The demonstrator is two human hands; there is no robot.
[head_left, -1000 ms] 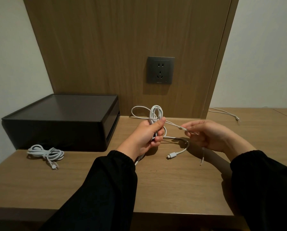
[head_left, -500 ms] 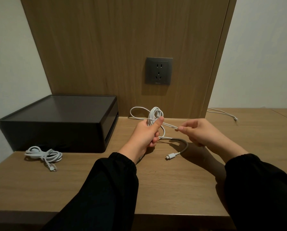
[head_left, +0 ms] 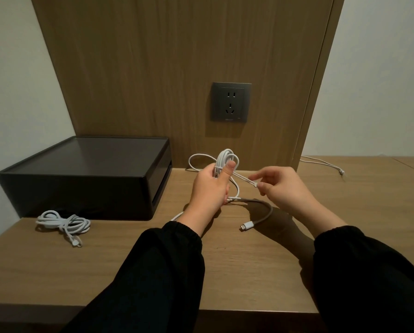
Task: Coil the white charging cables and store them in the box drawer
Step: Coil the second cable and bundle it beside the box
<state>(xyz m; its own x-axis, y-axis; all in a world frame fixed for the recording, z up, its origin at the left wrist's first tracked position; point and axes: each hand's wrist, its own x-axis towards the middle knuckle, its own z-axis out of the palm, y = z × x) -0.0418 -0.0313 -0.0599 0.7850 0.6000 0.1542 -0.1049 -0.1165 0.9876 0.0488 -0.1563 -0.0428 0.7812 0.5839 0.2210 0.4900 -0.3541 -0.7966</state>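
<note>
- The left hand (head_left: 210, 188) grips a bundle of loops of a white cable (head_left: 227, 156), with the thumb pressed across the strands.
- The right hand (head_left: 285, 188), just beside the left, pinches a taut strand of the same cable between thumb and fingertips. The other fingers are loosely spread.
- Below and between the hands, the cable's loose tail curves over the table (head_left: 345, 272) and ends in a plug (head_left: 246, 226).
- The step in hand appears to be coiling. The next move likely calls for winding the pinched strand round the bundle and then gathering the tail.
- A coiled cable (head_left: 61, 223) lies well to the left of the left hand, in front of the dark box (head_left: 81, 174), whose drawer looks closed.
- A third cable (head_left: 321, 162) lies uncoiled beyond the right hand.
</note>
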